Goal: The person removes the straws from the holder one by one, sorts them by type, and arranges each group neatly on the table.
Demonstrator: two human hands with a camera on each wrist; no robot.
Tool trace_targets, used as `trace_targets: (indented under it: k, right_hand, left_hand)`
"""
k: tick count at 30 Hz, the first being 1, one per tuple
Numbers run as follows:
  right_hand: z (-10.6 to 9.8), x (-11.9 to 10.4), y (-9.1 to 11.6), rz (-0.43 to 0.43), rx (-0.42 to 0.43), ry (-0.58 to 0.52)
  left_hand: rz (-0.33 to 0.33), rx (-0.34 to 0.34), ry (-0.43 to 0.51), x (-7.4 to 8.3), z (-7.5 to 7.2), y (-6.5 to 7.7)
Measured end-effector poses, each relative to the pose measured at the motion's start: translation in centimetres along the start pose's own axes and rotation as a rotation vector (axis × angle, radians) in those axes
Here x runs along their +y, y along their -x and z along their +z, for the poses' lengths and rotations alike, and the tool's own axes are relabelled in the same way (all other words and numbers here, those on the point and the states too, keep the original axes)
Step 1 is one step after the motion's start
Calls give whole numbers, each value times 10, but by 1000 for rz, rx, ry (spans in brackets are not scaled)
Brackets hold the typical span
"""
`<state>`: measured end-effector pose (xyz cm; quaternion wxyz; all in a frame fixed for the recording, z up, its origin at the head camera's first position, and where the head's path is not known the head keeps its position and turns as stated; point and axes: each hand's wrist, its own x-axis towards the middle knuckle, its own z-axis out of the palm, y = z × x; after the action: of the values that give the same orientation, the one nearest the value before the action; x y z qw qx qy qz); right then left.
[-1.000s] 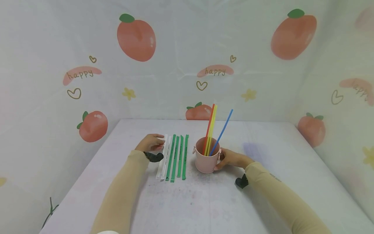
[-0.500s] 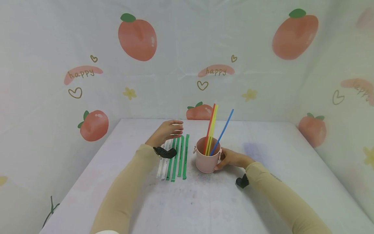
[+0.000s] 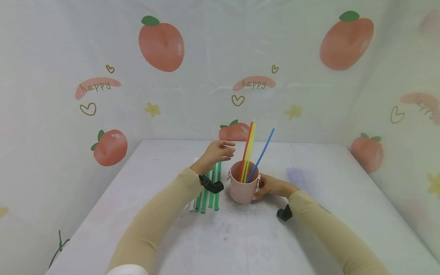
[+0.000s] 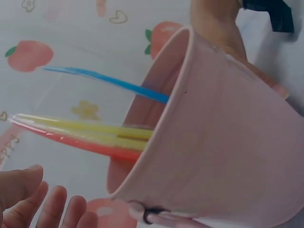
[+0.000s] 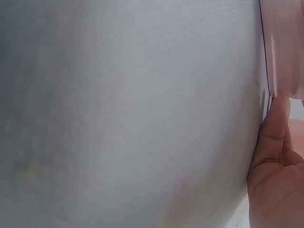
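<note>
Pink cup (image 3: 243, 188) in your right hand's (image 3: 271, 186) grip holds coloured straws (image 3: 250, 149); your empty, loose-fingered left hand (image 3: 217, 152) hovers beside them, above wrapped straws (image 3: 206, 194).

Cup between the two hands, wrapped straws off to the left

The cup (image 3: 243, 187) stands on the table (image 3: 309, 236) with the right hand (image 3: 271, 186) against its right side; loose straws (image 3: 250, 152) stand in it, leaning up and away. The left hand (image 3: 216, 153) hangs in the air just left of those straws, above the far ends of the wrapped straws (image 3: 209, 191), which lie side by side on the table left of the cup
</note>
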<state>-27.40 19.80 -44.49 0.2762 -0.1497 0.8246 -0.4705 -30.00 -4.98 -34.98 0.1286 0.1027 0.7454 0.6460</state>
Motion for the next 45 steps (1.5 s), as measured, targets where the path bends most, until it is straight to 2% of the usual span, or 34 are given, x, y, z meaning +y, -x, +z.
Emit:
trace_targets:
  k: [5,10,17,22,32,39,45]
  right_hand:
    - [0,0,0,-12,7,5]
    - [1,-2,2,-5,10,6]
    - [2,-2,3,-21,-3,0]
    - [2,0,2,-39,-10,2]
    - [2,0,2,-46,-16,9]
    - [1,-2,3,-55,-22,-5]
    - [2,-2,3,-41,-16,-11]
  left_hand:
    - [40,-5,-11,-3,10,-4]
    - [31,-14,-10,-5,18,-7]
    - [-6,-10,-55,-8,27,-8]
    - [-10,-4,-82,-9,29,-5]
    - [-7,7,-150,-15,32,-9]
    - [39,16,-162,-14,32,-7]
    - [19,25,-148,-15,31,-7]
